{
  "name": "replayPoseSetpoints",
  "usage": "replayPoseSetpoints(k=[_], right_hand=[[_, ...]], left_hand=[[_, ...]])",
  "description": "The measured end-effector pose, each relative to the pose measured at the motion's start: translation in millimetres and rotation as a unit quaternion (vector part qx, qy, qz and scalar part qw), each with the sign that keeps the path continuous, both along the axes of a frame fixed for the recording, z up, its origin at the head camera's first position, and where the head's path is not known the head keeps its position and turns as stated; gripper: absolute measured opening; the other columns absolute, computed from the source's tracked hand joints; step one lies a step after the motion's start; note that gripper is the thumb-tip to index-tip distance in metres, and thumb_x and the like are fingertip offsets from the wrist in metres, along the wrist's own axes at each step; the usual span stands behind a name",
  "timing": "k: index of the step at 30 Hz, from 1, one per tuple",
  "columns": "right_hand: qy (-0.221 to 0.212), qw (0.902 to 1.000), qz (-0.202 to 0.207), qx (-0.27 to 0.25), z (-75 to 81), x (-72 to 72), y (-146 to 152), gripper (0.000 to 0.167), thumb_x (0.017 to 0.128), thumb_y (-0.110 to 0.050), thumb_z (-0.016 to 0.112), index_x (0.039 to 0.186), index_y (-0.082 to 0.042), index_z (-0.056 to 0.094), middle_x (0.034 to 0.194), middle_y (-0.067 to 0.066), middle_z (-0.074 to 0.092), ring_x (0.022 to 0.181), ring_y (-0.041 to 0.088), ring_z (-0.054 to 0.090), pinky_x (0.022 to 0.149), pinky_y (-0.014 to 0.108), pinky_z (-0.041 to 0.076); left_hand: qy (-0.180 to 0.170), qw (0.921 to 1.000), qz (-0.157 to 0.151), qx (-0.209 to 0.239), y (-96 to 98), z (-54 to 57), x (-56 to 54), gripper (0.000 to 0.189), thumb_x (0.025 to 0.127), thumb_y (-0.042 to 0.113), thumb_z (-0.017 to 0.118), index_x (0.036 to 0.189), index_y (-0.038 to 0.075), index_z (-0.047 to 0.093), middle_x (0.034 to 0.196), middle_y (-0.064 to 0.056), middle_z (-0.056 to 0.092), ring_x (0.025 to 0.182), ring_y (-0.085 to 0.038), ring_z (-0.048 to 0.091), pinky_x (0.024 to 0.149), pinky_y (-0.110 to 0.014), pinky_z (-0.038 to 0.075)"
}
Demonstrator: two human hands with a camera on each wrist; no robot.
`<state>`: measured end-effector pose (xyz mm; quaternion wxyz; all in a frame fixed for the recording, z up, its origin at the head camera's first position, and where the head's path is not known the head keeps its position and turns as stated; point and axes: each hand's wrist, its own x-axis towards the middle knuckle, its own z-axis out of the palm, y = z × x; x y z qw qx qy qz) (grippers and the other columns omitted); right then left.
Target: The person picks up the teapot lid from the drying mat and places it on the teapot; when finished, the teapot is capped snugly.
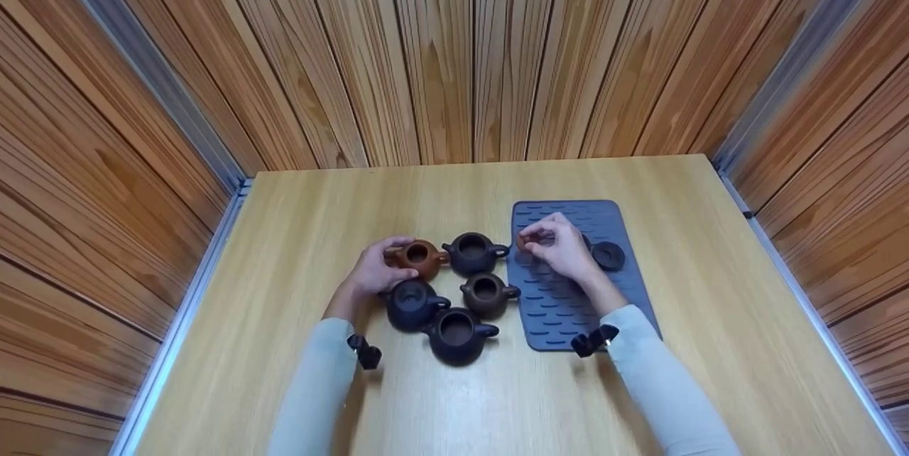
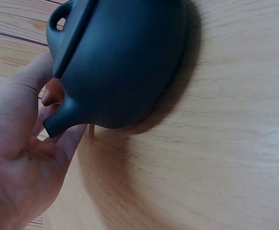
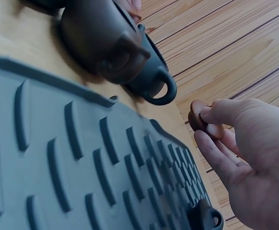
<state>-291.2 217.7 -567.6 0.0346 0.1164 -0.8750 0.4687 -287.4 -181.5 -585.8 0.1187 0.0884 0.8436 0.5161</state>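
Brown lid beyond left-wrist view

Compact booth, lab-like in build, seen from where I stand beside it. Wood-grain boards, set upright at the back and sloping in view at either side, wall in a plain pale desk. Straight grey metal strips frame the corners and the desk's sides. A small black device sits at each of the person's wrists. The exact kind of premises cannot be told.
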Motion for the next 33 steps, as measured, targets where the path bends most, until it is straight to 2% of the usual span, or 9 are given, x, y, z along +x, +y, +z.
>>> replayPoseSetpoints(k=[4,11,13,18,21,25,29,33], right_hand=[[0.008,0.9999,0.011,0.001,4.8,-3.0,-6.2,0.021,0.096,0.002,0.083,0.116,-0.005,0.086,0.117,0.018,0.067,0.113,0.037,0.074,0.104,0.051,0.06],[0.02,0.9995,0.023,-0.003,11.2,-8.3,-20.2,0.021,0.094,0.002,0.084,0.114,-0.004,0.086,0.115,0.019,0.067,0.112,0.039,0.074,0.1,0.039,0.058],[0.022,0.9994,0.026,-0.004,12.9,-9.2,-24.9,0.02,0.094,0.003,0.084,0.113,-0.003,0.086,0.115,0.019,0.067,0.11,0.039,0.074,0.101,0.042,0.058],[0.028,0.9989,0.036,-0.009,17.0,-11.0,-38.3,0.02,0.093,0.004,0.083,0.112,-0.002,0.085,0.113,0.019,0.067,0.108,0.04,0.075,0.104,0.058,0.059],[0.029,0.9987,0.041,-0.011,19.1,-11.5,-46.7,0.02,0.093,0.003,0.084,0.112,-0.001,0.086,0.112,0.019,0.066,0.11,0.04,0.075,0.105,0.061,0.058],[0.025,0.9985,0.046,-0.016,21.4,-12.5,-58.0,0.02,0.093,0.003,0.084,0.112,-0.002,0.086,0.114,0.021,0.066,0.111,0.042,0.073,0.103,0.059,0.059],[0.02,0.9981,0.054,-0.021,23.9,-13.5,-69.4,0.021,0.092,0.003,0.084,0.112,-0.002,0.086,0.115,0.022,0.068,0.11,0.04,0.072,0.1,0.053,0.058],[0.019,0.9974,0.063,-0.028,26.9,-14.6,-81.3,0.022,0.091,0.003,0.085,0.112,-0.002,0.085,0.113,0.021,0.068,0.109,0.039,0.072,0.102,0.053,0.058]], left_hand=[[-0.014,0.9999,0.002,0.0,-1.2,1.5,-0.5,0.061,0.098,0.009,0.088,0.155,0.013,0.066,0.155,-0.02,0.068,0.143,-0.038,0.064,0.12,-0.044,0.052],[-0.038,0.9991,0.017,0.009,0.3,1.0,-3.3,0.062,0.098,0.005,0.087,0.155,0.011,0.064,0.153,-0.024,0.067,0.143,-0.037,0.063,0.112,-0.039,0.053],[-0.042,0.9989,0.02,0.007,0.7,0.7,-3.9,0.062,0.098,0.005,0.086,0.156,0.012,0.064,0.154,-0.022,0.067,0.143,-0.036,0.062,0.115,-0.041,0.053],[-0.043,0.9988,0.023,0.005,1.3,3.0,-2.7,0.062,0.098,0.005,0.086,0.155,0.012,0.064,0.155,-0.021,0.068,0.148,-0.039,0.061,0.127,-0.05,0.046],[-0.041,0.9989,0.02,0.01,1.7,3.6,-2.0,0.062,0.098,0.004,0.086,0.156,0.011,0.064,0.154,-0.023,0.068,0.149,-0.041,0.061,0.129,-0.054,0.045],[-0.04,0.9989,0.018,0.015,2.1,2.2,-2.4,0.062,0.098,0.003,0.086,0.156,0.009,0.063,0.154,-0.024,0.068,0.148,-0.042,0.061,0.128,-0.054,0.046],[-0.044,0.9987,0.019,0.016,2.2,1.3,-3.1,0.062,0.098,0.004,0.086,0.156,0.009,0.063,0.153,-0.024,0.067,0.146,-0.04,0.061,0.123,-0.048,0.049],[-0.052,0.9983,0.02,0.018,0.5,1.8,-3.7,0.063,0.098,0.004,0.086,0.157,0.012,0.063,0.154,-0.024,0.066,0.145,-0.038,0.061,0.118,-0.042,0.051]])
